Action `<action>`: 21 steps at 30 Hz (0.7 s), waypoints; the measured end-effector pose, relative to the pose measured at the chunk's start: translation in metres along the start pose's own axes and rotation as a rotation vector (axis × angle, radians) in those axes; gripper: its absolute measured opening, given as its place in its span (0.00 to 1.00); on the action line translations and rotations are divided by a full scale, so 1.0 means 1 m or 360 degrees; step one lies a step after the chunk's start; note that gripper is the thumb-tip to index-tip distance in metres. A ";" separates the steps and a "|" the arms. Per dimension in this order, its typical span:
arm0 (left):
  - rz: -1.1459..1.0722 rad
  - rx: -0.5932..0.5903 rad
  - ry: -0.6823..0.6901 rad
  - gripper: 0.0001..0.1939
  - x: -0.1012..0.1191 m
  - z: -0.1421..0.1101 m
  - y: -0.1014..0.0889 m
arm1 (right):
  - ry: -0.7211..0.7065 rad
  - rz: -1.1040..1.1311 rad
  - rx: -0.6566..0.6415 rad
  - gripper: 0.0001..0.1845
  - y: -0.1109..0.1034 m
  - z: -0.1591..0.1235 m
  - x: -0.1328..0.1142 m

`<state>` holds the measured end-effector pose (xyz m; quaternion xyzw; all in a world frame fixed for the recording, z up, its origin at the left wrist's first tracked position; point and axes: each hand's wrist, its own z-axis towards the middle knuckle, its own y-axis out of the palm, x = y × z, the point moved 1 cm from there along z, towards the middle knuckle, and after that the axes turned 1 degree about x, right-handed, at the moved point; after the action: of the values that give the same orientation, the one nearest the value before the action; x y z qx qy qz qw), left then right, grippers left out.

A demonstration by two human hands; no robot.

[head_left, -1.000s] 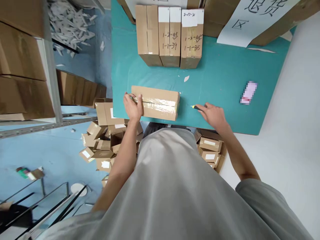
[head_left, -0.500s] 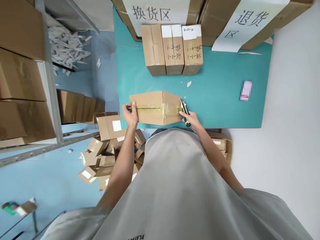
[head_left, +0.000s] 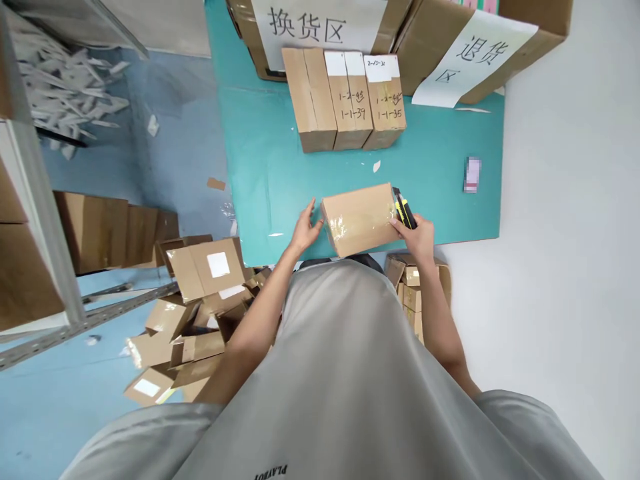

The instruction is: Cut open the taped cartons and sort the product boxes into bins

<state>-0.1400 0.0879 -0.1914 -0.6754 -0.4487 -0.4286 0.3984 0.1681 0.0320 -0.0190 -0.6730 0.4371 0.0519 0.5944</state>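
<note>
A taped cardboard box (head_left: 361, 219) sits slightly tilted near the front of the table, with shiny clear tape on its left part. My left hand (head_left: 307, 230) is just off the box's left end, fingers apart and holding nothing. In my right hand (head_left: 420, 237) is a black and yellow utility knife (head_left: 406, 211), pointing up and away from me. The thumb of that hand presses on the box's right end. Behind the box stands a row of three cardboard boxes (head_left: 354, 100), two with handwritten numbers on top.
Large open cartons with paper signs (head_left: 320, 28) line the back of the green table (head_left: 265, 173). A blurred small item (head_left: 472, 175) lies at the right. Several discarded boxes (head_left: 200, 267) are heaped on the floor left, beside a metal shelf (head_left: 45, 180). A white wall (head_left: 560, 220) borders the right.
The box has shifted right and been turned, so the slit taped seam no longer shows. My left hand has let go of it. My right hand has moved right with the utility knife.
</note>
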 end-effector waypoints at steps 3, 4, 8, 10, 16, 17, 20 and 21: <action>-0.0121 0.0002 0.0082 0.33 0.035 0.001 -0.028 | -0.0115 -0.0190 0.0204 0.29 0.003 -0.017 -0.008; -0.0137 -0.0037 0.0138 0.30 0.048 0.001 -0.035 | -0.0134 -0.0225 0.0259 0.29 0.003 -0.024 -0.012; -0.0045 -0.0138 0.0281 0.25 0.089 0.002 -0.043 | -0.0156 -0.0203 0.0241 0.32 0.007 -0.066 -0.032; 0.0005 -0.0151 0.0305 0.25 0.095 0.006 -0.041 | -0.0187 -0.0160 0.0111 0.31 0.014 -0.090 -0.045; 0.0072 -0.0200 0.0293 0.21 0.096 0.016 -0.040 | -0.0332 -0.0432 -0.0308 0.29 0.047 -0.134 -0.085; 0.0082 -0.0203 0.0279 0.21 0.097 0.017 -0.041 | -0.0325 -0.0521 -0.0340 0.30 0.052 -0.135 -0.090; 0.0091 -0.0207 0.0234 0.21 0.100 0.017 -0.042 | -0.0277 -0.0747 -0.0409 0.31 0.062 -0.132 -0.102; 0.0089 -0.0207 0.0226 0.20 0.102 0.018 -0.042 | -0.0254 -0.0804 -0.0424 0.31 0.064 -0.131 -0.105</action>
<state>-0.1523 0.1427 -0.0954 -0.6800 -0.3715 -0.4925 0.3963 0.0033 -0.0178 0.0330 -0.8263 0.1970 0.0121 0.5274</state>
